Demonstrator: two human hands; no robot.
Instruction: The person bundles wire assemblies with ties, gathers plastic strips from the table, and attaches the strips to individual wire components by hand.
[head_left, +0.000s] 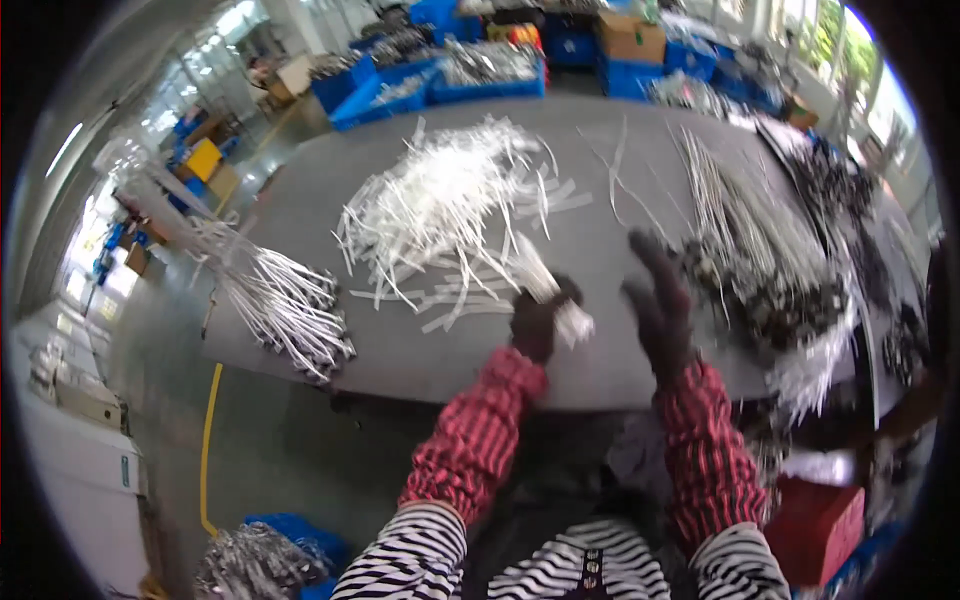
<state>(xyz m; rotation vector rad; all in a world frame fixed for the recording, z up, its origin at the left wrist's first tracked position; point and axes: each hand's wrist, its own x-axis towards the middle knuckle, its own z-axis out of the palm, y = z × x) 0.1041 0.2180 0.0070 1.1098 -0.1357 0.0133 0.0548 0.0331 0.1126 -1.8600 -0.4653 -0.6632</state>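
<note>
Strips (455, 205) left of cables (745, 235)

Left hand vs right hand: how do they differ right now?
The left hand is closed around a small bunch of white strips; the right hand is open, fingers spread, holding nothing visible. The left hand sits by the loose white strip pile; the right hand is raised beside the dark-ended wire bundles. Both wear dark gloves and red checked sleeve covers, over the grey table.
</note>
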